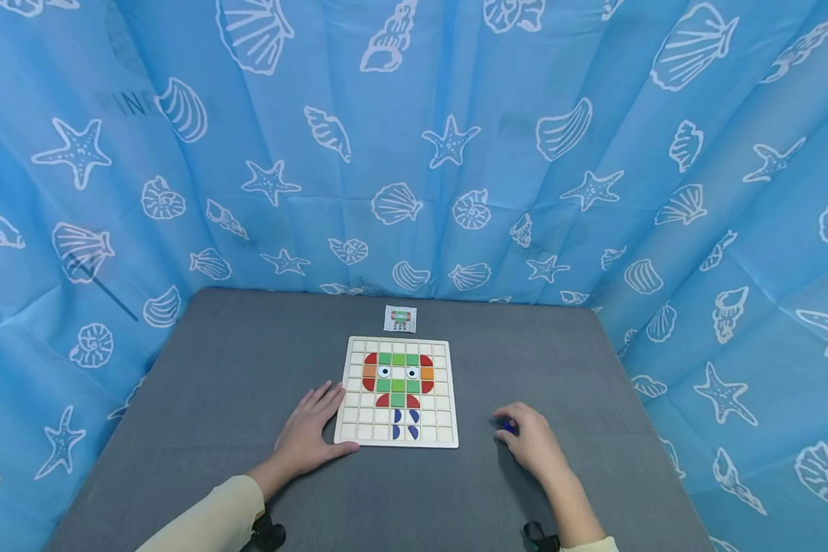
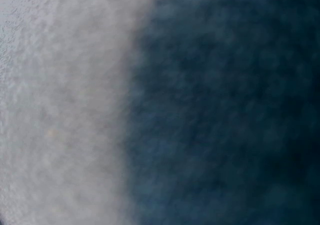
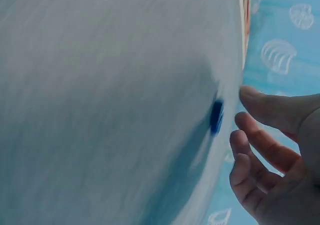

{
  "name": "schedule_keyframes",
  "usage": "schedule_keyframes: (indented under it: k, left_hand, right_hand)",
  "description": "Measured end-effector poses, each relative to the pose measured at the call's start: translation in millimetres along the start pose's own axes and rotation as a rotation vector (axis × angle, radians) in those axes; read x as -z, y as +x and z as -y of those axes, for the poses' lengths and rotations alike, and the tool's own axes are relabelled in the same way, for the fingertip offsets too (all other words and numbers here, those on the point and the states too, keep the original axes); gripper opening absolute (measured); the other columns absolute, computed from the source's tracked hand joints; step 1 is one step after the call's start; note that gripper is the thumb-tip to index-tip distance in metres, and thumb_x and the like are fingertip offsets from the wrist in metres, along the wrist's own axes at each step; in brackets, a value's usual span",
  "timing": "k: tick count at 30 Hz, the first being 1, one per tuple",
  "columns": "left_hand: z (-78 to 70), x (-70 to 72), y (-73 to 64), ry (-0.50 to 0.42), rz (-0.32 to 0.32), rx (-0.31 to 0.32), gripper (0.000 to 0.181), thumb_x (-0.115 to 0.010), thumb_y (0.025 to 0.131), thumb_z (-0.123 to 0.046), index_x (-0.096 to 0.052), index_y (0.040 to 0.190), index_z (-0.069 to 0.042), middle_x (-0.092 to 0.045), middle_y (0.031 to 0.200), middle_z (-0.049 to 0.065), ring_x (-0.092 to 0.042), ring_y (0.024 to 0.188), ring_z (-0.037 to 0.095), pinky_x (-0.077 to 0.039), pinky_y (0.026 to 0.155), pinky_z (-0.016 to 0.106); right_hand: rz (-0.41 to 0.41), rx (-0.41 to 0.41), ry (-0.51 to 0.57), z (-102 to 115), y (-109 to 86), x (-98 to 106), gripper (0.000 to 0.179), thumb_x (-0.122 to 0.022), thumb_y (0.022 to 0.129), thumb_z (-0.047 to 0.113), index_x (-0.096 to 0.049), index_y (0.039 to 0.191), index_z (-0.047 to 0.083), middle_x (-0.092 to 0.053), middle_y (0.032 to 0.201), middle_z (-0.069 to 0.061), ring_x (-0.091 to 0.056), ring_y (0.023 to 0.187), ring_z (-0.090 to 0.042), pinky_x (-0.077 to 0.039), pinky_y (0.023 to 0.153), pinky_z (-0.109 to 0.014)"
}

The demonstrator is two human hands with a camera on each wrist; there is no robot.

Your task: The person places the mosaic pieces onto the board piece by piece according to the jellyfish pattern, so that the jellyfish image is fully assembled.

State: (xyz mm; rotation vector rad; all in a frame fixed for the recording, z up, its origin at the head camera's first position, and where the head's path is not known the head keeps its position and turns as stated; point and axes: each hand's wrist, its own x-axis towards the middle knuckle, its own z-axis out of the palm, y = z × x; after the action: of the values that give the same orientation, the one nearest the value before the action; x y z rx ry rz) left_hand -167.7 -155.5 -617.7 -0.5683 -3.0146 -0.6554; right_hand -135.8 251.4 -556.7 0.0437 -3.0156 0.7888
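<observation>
My left hand (image 1: 309,433) lies with spread fingers at the left edge of a square wooden grid board (image 1: 441,399), fingertips and thumb right at its rim. Green tiles (image 1: 398,386), red rounded tiles (image 1: 369,359), orange tiles (image 1: 426,373) and two eye tiles (image 1: 383,372) form a face-like figure in the grid. Below it sit several dark blue half-round pieces (image 1: 396,415). To the right of the board, my right hand (image 1: 530,441) hovers with loosely bent fingers around a blue piece (image 3: 216,116). In the right wrist view, that piece is apart from the fingertips, its shadow on the table.
A small picture card (image 1: 400,319) of a similar figure lies behind the board. The grey table (image 1: 262,337) is bordered by a blue shell-patterned curtain (image 1: 414,153) at the back and sides. The left wrist view is only a blur.
</observation>
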Motion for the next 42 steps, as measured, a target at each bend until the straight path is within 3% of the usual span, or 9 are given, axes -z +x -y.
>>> schedule_keyframes:
  k: [3,8,14,21,30,34,42]
  left_hand:
    - [-0.1,0.4,-0.7,-0.015,-0.012,-0.007,0.111,-0.064,0.075,-0.082,-0.037,0.157,-0.012,-0.036,0.163,0.004,-0.027,0.153,0.03,-0.023,0.124,0.053]
    - [0.4,0.4,-0.7,-0.004,0.006,0.003,0.112,-0.061,0.075,-0.084,-0.036,0.158,-0.012,-0.034,0.164,0.004,-0.025,0.154,0.029,-0.022,0.124,0.053]
    - [1.3,-0.3,-1.2,-0.007,0.009,-0.001,0.112,-0.059,0.075,-0.085,-0.036,0.158,-0.013,-0.034,0.164,0.003,-0.025,0.154,0.029,-0.021,0.124,0.053]
    - [1.3,-3.9,-2.1,-0.006,0.009,0.006,0.113,-0.056,0.074,-0.088,-0.037,0.158,-0.014,-0.036,0.163,0.003,-0.026,0.154,0.029,-0.021,0.124,0.053]
    - [1.7,-6.5,-0.5,0.01,-0.014,0.0,0.113,-0.057,0.074,-0.088,-0.039,0.157,-0.013,-0.037,0.163,0.003,-0.027,0.153,0.028,-0.022,0.124,0.053]
    - [0.3,-3.5,-0.2,0.003,0.022,0.012,0.114,-0.056,0.074,-0.088,-0.036,0.158,-0.014,-0.034,0.164,0.002,-0.024,0.155,0.028,-0.019,0.125,0.052]
    - [0.6,-0.8,0.1,0.004,0.044,0.016,0.114,-0.057,0.075,-0.087,-0.033,0.159,-0.013,-0.032,0.165,0.003,-0.021,0.155,0.028,-0.018,0.126,0.052]
  right_hand:
    - [0.063,-0.027,-0.002,-13,-3.0,5,0.033,-0.079,0.083,0.001,-0.075,0.114,0.011,-0.068,0.115,-0.007,-0.065,0.102,-0.026,-0.055,0.088,-0.049]
    - [0.105,-0.052,0.021,-27,-3.8,7,0.028,-0.079,0.083,0.001,-0.076,0.109,0.011,-0.066,0.105,-0.003,-0.063,0.089,-0.015,-0.054,0.078,-0.039]
    - [0.129,-0.084,0.061,-30,-1.6,8,0.017,-0.08,0.084,0.004,-0.073,0.098,0.01,-0.064,0.091,0.0,-0.058,0.077,-0.009,-0.05,0.068,-0.031]
    - [0.186,-0.101,0.091,-37,-2.7,13,0.02,-0.08,0.083,0.003,-0.075,0.101,0.01,-0.064,0.09,0.0,-0.059,0.076,-0.01,-0.051,0.066,-0.03]
    - [0.197,-0.104,0.074,-39,-4.8,16,0.015,-0.078,0.085,0.004,-0.076,0.098,0.011,-0.065,0.087,0.001,-0.06,0.075,-0.01,-0.052,0.067,-0.031]
    - [0.169,-0.087,0.025,-39,-7.7,18,0.011,-0.076,0.086,0.004,-0.077,0.095,0.012,-0.067,0.087,0.001,-0.061,0.076,-0.012,-0.052,0.067,-0.032]
    - [-0.041,-0.093,-0.104,-39,-10.5,18,0.008,-0.081,0.084,0.007,-0.074,0.087,0.007,-0.067,0.081,-0.003,-0.064,0.074,-0.019,-0.054,0.067,-0.042]
